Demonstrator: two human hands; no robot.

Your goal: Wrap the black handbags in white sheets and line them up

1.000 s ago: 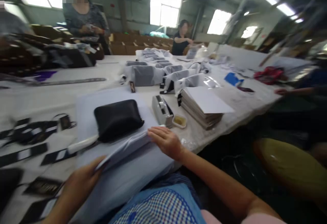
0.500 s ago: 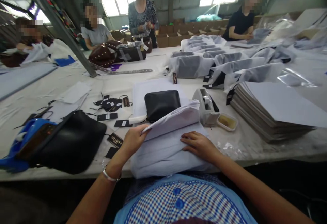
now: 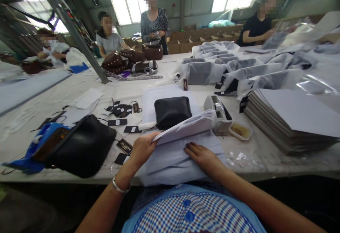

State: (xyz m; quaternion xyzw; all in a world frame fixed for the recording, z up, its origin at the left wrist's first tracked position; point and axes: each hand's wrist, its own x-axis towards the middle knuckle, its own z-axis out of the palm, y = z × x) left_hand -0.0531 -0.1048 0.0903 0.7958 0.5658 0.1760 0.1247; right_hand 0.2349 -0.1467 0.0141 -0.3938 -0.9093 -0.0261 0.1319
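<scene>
My left hand [image 3: 145,146] pinches the left edge of a folded bundle of thin white sheets [image 3: 187,126], holding it tilted up off the pile. Under it a stack of white sheets [image 3: 170,158] lies at the table's front edge. My right hand [image 3: 203,157] rests on that stack with its fingers stretched out, palm down. Just behind the raised bundle, a small black zip pouch [image 3: 172,111] lies on more white paper; the bundle hides its lower right corner. To my left, a black handbag [image 3: 85,148] leans against a blue object [image 3: 42,144].
Black hang tags [image 3: 119,109] are scattered left of the pouch. A tape dispenser [image 3: 217,114] and a small dish [image 3: 240,131] stand to the right, beside a tall stack of grey-white boards [image 3: 289,119]. Bagged items [image 3: 204,72] line the back; several co-workers [image 3: 155,27] are across the table.
The camera view has shifted slightly. My right hand has slid a little left over the stack, while my left hand keeps its hold on the bundle. Across the table, co-workers have shifted brown bags.
</scene>
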